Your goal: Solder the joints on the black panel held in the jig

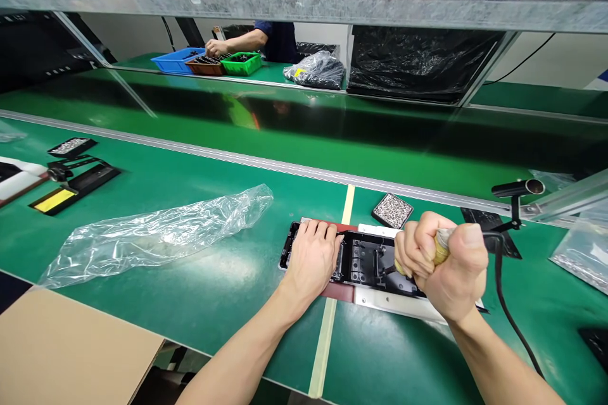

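My left hand [313,256] lies flat, fingers stretched, on the left end of a black flat part [365,259] that rests in a jig with a red and white base on the green table. My right hand [444,262] is a fist wrapped round the yellowish handle of a corded tool [441,247], its tip pointing down onto the middle of the black part. The tool's black cable [508,310] trails off to the right. A small black tray of tiny silvery bits [392,210] sits just behind the part.
A crumpled clear plastic bag [156,234] lies to the left. Black trays and a yellow-labelled strip [71,186] sit far left. A brown board [71,348] covers the near-left corner. A tool stand [517,193] is at right. Across the belt, another person's hand [216,47] reaches into coloured bins [209,63].
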Tool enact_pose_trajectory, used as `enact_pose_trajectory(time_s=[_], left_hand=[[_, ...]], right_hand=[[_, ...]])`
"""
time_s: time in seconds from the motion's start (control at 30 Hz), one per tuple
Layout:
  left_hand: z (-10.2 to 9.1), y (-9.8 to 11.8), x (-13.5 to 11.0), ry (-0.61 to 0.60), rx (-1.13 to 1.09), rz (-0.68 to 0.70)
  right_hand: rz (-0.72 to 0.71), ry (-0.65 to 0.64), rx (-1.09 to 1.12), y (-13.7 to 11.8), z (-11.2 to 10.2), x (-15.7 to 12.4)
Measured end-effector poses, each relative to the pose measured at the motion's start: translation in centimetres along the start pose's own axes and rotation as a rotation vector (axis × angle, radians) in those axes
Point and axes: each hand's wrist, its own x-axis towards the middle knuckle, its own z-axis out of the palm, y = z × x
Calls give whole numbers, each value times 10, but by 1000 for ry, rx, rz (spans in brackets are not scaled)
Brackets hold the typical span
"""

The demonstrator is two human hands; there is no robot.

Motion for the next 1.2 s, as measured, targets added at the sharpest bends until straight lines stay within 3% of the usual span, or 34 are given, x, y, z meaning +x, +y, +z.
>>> enact_pose_trajectory(time_s=[0.47,0.67,0.83,1.2], left_hand=[[-2,1,0,8,-5,0],[-2,0,1,-6,4,-2],[-3,0,0,1,11,-3],[-4,-2,-2,-15,35,-4]], right_hand=[[46,-168,-51,-9,-14,5],[-19,-108,-167,-15,-17,5],[-31,3,-121,-16,-7,3],[-19,108,-70,-6,10,2]])
